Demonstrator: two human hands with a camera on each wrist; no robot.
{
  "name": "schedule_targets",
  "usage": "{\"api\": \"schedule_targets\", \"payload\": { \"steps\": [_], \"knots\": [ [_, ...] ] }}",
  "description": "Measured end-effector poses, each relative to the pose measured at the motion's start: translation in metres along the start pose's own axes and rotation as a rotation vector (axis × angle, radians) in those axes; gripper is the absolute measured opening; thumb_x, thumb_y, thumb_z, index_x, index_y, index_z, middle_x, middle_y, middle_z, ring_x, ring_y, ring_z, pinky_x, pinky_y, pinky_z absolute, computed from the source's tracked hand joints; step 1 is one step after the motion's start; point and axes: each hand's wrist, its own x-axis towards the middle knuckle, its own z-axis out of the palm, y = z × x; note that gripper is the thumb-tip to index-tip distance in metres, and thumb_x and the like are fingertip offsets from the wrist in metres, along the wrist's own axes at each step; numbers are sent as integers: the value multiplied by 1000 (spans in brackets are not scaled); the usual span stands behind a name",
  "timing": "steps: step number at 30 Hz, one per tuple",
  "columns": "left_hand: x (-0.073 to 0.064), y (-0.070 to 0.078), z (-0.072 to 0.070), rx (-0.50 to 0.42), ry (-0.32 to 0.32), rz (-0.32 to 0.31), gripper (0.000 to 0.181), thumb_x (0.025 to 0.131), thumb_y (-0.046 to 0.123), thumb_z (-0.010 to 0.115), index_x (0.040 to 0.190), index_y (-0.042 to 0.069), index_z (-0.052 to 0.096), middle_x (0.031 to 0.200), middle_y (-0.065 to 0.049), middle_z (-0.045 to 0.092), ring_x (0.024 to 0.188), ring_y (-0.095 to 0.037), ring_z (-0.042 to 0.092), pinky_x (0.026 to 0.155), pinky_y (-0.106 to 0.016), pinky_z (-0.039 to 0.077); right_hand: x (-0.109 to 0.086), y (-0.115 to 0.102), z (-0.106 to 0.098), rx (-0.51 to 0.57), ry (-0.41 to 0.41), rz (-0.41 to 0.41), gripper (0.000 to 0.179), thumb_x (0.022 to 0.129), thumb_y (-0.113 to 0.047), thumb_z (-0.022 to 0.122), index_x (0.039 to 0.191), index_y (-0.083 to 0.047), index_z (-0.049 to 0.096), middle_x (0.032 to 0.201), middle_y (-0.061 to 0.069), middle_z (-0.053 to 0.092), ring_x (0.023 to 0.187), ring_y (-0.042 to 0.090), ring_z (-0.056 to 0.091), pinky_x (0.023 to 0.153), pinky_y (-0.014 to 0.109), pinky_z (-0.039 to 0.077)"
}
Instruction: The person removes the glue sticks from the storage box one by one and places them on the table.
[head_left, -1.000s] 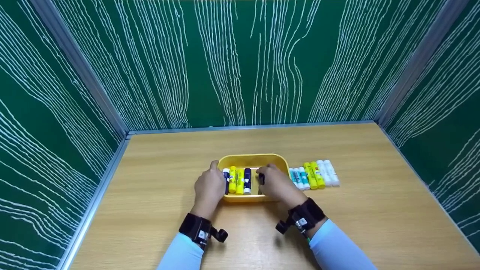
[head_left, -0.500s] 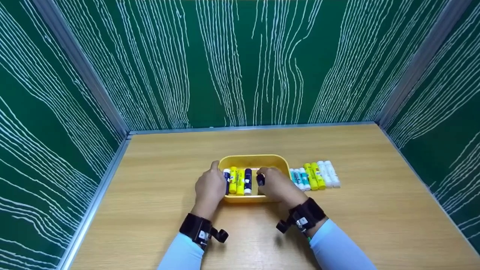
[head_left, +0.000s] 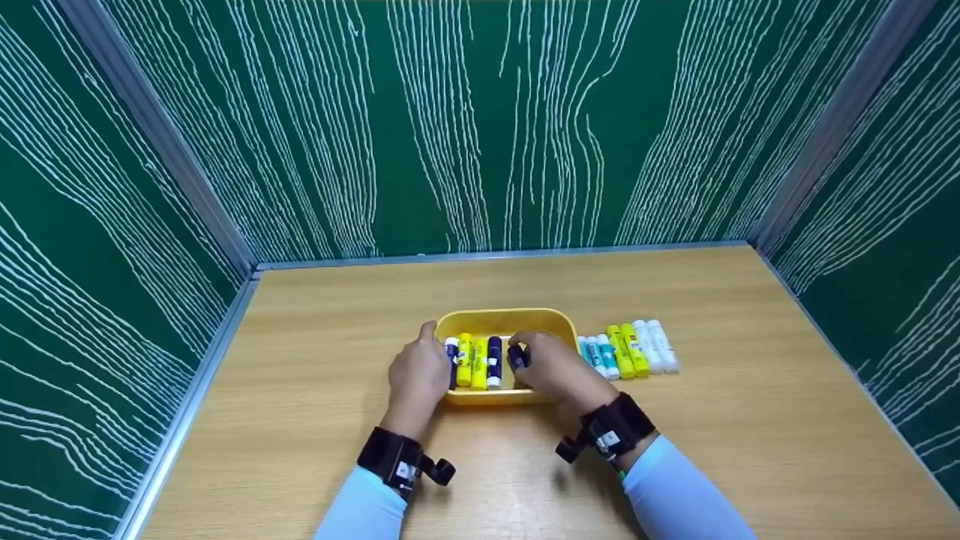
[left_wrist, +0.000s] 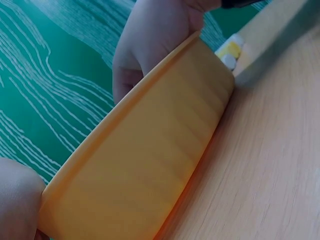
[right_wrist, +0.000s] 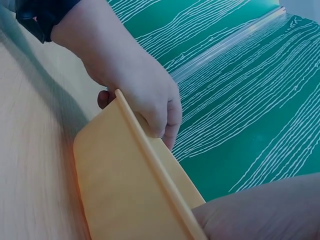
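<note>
A yellow plastic tray stands on the table. My left hand grips its left rim, with the thumb side outside and fingers over the edge in the right wrist view. Inside the tray lie upright-aligned glue sticks side by side: a dark purple one, two yellow ones, the nearer a yellow glue stick, and another dark one partly hidden by my left hand. My right hand reaches over the tray's right part and pinches a dark purple glue stick, its lower end hidden. The wrist views show mostly the tray's outer wall.
Right of the tray several glue sticks lie in a row: teal-and-white ones, yellow ones and white ones. Green walls with white lines enclose the wooden table at the back and sides.
The dark glue stick in my right hand has tilted, its top leaning left, and more of it shows. My left hand stays on the tray's rim.
</note>
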Motion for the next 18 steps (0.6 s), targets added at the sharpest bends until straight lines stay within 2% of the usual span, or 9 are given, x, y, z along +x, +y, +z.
{"api": "schedule_targets", "payload": {
  "steps": [3,6,8,13,18],
  "knots": [
    [0,0,0,1,12,7,48,122,29,42,166,12,54,89,-15,78,73,-29,73,64,-45,58,0,3,-5,24,19,-69,58,101,-10,82,155,-21,67,139,17,73,114,32,70,93,42,66],
    [0,0,1,3,17,12,47,122,28,43,164,11,55,98,-19,82,82,-33,78,70,-51,63,-1,6,-12,47,37,-110,55,102,-12,82,155,-18,67,133,16,74,109,30,72,80,36,65],
    [0,0,1,4,19,14,47,122,28,45,164,10,56,101,-19,82,84,-34,79,72,-52,64,-3,6,-19,57,46,-106,54,103,-16,83,155,-19,68,134,15,73,111,30,71,81,34,64],
    [0,0,1,6,6,10,48,122,29,44,166,11,54,92,-16,79,75,-29,73,66,-47,61,-12,7,-42,94,61,-95,52,105,-18,81,155,-23,67,143,15,70,115,32,70,88,37,66],
    [1,-1,0,5,7,3,49,122,29,43,166,12,54,92,-16,80,73,-28,72,64,-46,59,-20,10,-65,129,87,-174,56,106,-11,76,160,-16,63,144,21,70,114,33,74,88,39,69]
  ]
}}
